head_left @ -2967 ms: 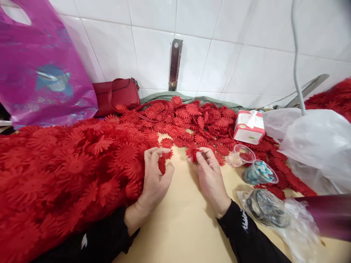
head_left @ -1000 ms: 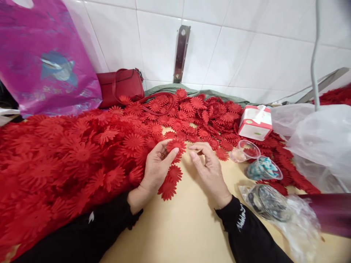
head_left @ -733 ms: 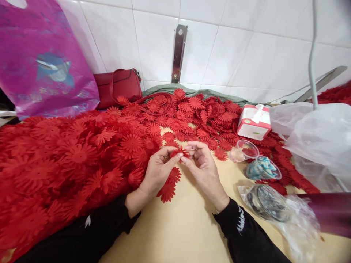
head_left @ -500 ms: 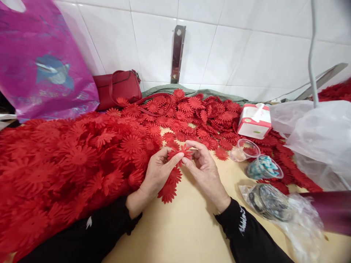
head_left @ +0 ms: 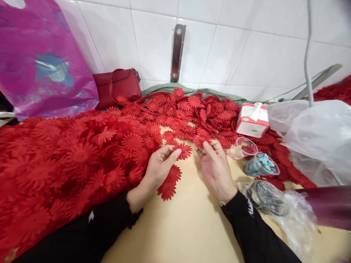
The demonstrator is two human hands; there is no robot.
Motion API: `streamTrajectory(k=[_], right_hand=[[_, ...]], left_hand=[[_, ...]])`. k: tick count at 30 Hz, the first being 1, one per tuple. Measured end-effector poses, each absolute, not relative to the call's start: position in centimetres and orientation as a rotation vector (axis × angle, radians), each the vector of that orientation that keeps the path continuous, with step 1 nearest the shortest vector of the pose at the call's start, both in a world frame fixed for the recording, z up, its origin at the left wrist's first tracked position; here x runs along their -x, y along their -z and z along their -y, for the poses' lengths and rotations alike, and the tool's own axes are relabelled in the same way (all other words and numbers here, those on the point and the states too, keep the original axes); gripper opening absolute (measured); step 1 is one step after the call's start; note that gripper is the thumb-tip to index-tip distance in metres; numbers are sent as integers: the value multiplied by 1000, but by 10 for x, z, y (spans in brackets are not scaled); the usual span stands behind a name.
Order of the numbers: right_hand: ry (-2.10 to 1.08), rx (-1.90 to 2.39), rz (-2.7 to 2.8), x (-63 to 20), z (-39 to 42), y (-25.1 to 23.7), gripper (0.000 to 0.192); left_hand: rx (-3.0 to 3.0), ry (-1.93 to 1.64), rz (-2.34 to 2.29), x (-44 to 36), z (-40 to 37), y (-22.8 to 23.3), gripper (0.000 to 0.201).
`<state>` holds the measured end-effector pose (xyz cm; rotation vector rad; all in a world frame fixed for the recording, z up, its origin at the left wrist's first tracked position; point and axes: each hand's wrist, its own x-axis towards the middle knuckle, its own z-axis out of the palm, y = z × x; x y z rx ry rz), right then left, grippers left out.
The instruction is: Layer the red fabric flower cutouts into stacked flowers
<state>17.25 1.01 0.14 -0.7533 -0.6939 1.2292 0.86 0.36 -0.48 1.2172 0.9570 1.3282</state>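
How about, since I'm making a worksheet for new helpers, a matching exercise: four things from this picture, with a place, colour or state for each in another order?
Things:
1. left hand
2. tissue box
3. handbag
4. metal bracket

Descriptions:
A. red, beside the purple plastic bag
B. on the white tiled wall
C. pinching a red flower between thumb and fingers
D. white and red, a tissue poking out of the top

Right pairs: 1-C, 2-D, 3-A, 4-B.
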Motion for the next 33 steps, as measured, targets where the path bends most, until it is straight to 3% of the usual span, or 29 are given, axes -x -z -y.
streamTrajectory(k=[3,6,10,16,21,29,33], right_hand=[[-1104,861,855,-182,-13,1,23],[-1178,949,1242,-186,-8,-2,16],[-1182,911,1710,-183,1,-11,23],[-908,1009,1517,-174,2,-6,21],[-1126,935,1426,-171,0,4,10],[-1367,797,1043,-167,1,2,11],[-1442,801,1004,-170,1,-4,14]], left_hand=[[-1071,-1413,-958,-9,-8,8,33],[-942,-1516,-952,-8,-13,14,33],[-884,-1578,-942,-7,-17,17,39],[-1073,-1455,-924,-8,-9,9,36],[-1211,-1356,-895,-8,-4,4,35],[-1284,-1329,-897,-12,-4,-3,44],[-1288,-1356,-899,-11,-3,0,39]])
